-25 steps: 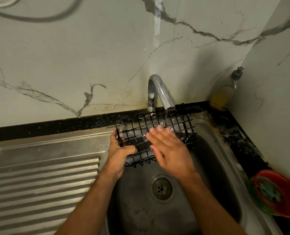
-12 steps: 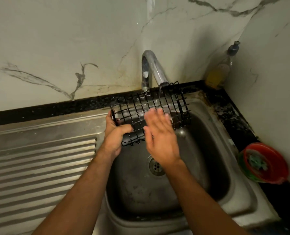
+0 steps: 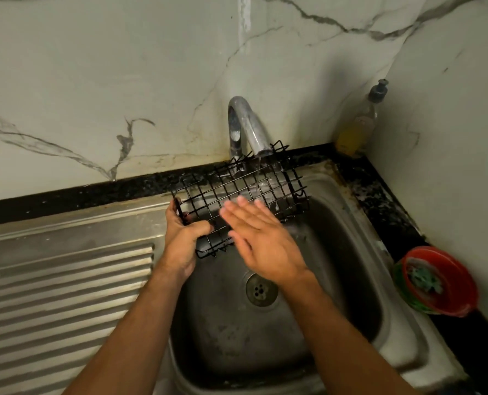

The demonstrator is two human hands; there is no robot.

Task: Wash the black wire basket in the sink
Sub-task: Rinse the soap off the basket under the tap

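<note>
Black wire basket (image 3: pixel 245 192), tilted, held over the steel sink (image 3: pixel 359 295) basin under running water.

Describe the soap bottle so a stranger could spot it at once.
Start at the tap behind the sink and look right to the corner where the marble walls meet. The soap bottle stands there: clear, yellow liquid, dark pump top, unlike the red bowl nearer the camera.

A black speckled desk (image 3: pixel 385 206) runs along the marble wall and turns down the right side. Set into it is a steel sink (image 3: pixel 348 252) with a ribbed draining board (image 3: pixel 60 295) to its left and a round drain (image 3: pixel 261 290) in the basin floor. In the back corner stands a pump bottle (image 3: pixel 359 124) of yellow liquid. On the right strip sits a red bowl (image 3: pixel 439 280).
</note>
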